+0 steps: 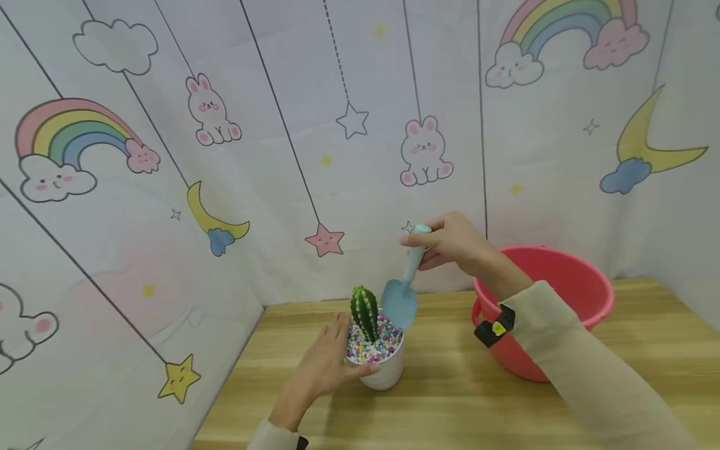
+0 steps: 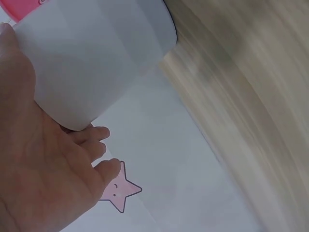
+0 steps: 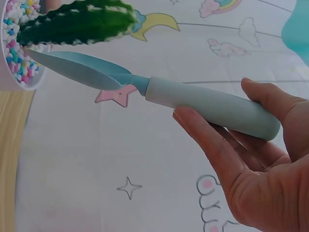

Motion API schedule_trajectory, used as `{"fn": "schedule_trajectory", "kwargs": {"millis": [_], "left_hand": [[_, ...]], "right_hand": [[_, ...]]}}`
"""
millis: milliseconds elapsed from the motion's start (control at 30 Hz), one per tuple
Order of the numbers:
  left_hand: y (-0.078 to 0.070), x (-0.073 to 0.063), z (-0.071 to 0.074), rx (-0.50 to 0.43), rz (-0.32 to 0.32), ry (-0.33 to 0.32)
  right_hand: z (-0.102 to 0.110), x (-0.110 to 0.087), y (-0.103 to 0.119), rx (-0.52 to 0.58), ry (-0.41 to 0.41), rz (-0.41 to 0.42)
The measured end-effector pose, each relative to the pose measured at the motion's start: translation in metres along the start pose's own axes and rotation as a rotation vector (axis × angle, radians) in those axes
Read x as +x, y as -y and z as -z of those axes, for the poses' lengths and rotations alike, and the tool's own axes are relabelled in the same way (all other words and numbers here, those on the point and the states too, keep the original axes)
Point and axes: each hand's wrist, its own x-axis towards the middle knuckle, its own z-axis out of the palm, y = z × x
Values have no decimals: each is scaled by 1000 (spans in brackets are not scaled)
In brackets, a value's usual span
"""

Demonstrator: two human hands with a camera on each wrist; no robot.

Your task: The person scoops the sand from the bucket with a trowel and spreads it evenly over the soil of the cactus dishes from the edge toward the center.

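Observation:
A green cactus [image 1: 364,312] stands upright in a white flowerpot [image 1: 388,374], amid small multicoloured beads [image 1: 372,351]. My left hand [image 1: 322,364] holds the pot's left side, thumb across the front and fingers along the far side. In the left wrist view the pot wall [image 2: 96,53] lies between thumb and fingers. My right hand [image 1: 457,245] grips a light blue trowel [image 1: 400,303] by its pale handle [image 3: 207,104]. The blade points down over the pot's right part, its tip close to the beads beside the cactus. Whether the tip touches them I cannot tell.
A red bucket [image 1: 540,359] stands on the wooden table [image 1: 450,412] to the right, under my right forearm. Behind and to the left hangs a white cloth [image 1: 281,187] printed with rainbows, rabbits, moons and stars.

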Motion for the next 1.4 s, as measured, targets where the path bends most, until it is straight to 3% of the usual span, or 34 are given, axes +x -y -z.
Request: {"fn": "schedule_trajectory", "kwargs": {"millis": [300, 533, 733, 1133, 1400], "left_hand": [[-1, -3, 1, 46, -14, -3], [0, -1, 2, 58, -6, 9], [-1, 0, 4, 65, -10, 4], [2, 0, 0, 27, 1, 2], [2, 2, -3, 3, -3, 1]], "right_hand": [[48, -21, 6, 83, -50, 29], [89, -32, 4, -60, -164, 56], [122, -40, -3, -3, -208, 95], [166, -42, -28, -91, -225, -35], [181, -27, -49, -151, -179, -94]]}}
